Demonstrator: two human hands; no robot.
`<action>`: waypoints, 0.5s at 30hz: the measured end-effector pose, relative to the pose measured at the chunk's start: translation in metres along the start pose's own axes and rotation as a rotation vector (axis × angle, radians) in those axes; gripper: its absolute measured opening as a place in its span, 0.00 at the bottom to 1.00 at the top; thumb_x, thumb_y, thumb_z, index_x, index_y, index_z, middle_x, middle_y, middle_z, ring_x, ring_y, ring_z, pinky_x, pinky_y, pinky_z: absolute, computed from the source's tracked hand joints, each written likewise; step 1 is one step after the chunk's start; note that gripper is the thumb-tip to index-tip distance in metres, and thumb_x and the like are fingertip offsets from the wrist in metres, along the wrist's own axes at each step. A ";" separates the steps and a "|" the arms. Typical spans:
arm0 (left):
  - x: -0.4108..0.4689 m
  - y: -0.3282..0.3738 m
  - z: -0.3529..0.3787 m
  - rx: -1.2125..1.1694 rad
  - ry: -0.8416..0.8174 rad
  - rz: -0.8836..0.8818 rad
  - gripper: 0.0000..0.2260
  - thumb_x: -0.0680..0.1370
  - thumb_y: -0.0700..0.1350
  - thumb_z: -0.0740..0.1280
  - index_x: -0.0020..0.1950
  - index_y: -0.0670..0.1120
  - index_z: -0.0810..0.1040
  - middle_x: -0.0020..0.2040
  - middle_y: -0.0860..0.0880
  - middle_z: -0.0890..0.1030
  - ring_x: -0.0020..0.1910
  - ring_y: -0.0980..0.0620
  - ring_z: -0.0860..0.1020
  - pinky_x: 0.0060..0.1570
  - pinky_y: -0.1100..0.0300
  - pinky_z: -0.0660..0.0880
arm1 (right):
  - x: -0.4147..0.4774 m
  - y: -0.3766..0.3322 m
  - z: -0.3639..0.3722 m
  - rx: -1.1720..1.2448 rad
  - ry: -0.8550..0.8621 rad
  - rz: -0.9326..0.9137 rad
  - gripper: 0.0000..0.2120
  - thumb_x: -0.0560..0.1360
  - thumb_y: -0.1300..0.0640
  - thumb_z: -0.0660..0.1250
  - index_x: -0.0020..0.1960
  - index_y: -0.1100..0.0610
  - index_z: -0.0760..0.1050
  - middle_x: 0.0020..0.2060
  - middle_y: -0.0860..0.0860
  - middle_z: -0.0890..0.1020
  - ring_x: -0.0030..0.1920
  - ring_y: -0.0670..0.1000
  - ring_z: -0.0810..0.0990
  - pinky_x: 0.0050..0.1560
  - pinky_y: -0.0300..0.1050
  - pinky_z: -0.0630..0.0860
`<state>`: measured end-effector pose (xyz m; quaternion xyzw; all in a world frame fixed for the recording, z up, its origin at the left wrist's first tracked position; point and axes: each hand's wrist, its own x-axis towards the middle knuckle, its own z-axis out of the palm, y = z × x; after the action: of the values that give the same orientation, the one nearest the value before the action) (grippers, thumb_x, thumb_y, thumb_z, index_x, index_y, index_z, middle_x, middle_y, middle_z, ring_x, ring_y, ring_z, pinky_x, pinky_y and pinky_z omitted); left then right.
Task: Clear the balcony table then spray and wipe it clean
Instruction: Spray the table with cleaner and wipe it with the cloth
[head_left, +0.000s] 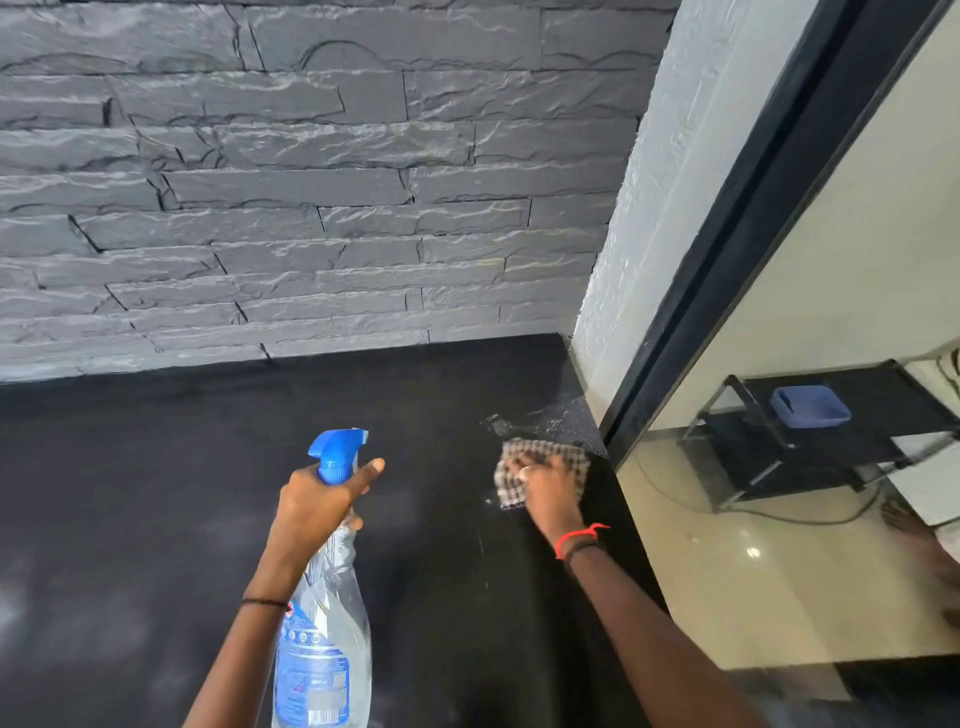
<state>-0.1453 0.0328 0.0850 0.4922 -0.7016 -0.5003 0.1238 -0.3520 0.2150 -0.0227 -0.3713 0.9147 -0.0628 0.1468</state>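
Your left hand (317, 499) is clenched round the neck of the spray bottle (327, 649), just under the blue trigger head (337, 447). The forefinger is stretched out straight toward 2 o'clock, not on the trigger. The bottle hangs above the black counter (156, 493) at about 6 o'clock in the view, nozzle aimed toward 1 o'clock.

It is clear, thin-walled plastic with a glossy label, so expect it to be light and to give a little if squeezed at the belly. The neck is the firm place to hold, and it keeps your finger near the trigger. How full it is cannot be read from here.

Your right hand (550, 493) lies palm-down on the checked cloth (540, 449), pressing it onto the counter at 3 o'clock, close to the right edge. The cloth is soft and limp and will likely bunch under a sideways push, so keep the palm broad over its middle.

A wet patch (545, 418) glistens just beyond the cloth at 12 o'clock from it, in the corner by the white wall (649, 182). The cloth will probably glide more easily there.
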 end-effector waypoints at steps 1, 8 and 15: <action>0.004 0.001 -0.001 0.000 0.008 -0.005 0.18 0.72 0.55 0.74 0.39 0.39 0.81 0.26 0.51 0.81 0.21 0.54 0.79 0.30 0.62 0.71 | -0.005 -0.013 0.007 -0.033 0.054 -0.102 0.26 0.76 0.64 0.59 0.69 0.43 0.71 0.66 0.43 0.76 0.61 0.53 0.71 0.63 0.42 0.68; 0.027 0.010 -0.006 -0.027 0.011 0.003 0.17 0.72 0.56 0.74 0.41 0.40 0.81 0.34 0.49 0.83 0.22 0.55 0.79 0.28 0.64 0.71 | -0.108 -0.024 0.065 -0.104 -0.142 -0.341 0.18 0.66 0.46 0.56 0.48 0.31 0.80 0.46 0.28 0.82 0.47 0.42 0.74 0.47 0.39 0.64; 0.041 0.015 -0.006 -0.044 -0.008 0.017 0.17 0.73 0.55 0.73 0.42 0.40 0.80 0.36 0.47 0.83 0.23 0.54 0.78 0.28 0.63 0.72 | -0.079 0.067 0.017 -0.128 -0.020 -0.149 0.21 0.77 0.60 0.59 0.66 0.41 0.72 0.68 0.41 0.73 0.64 0.46 0.75 0.64 0.38 0.64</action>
<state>-0.1701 -0.0036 0.0871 0.4811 -0.6952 -0.5164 0.1361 -0.3375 0.3181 -0.0361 -0.4474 0.8852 -0.0111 0.1266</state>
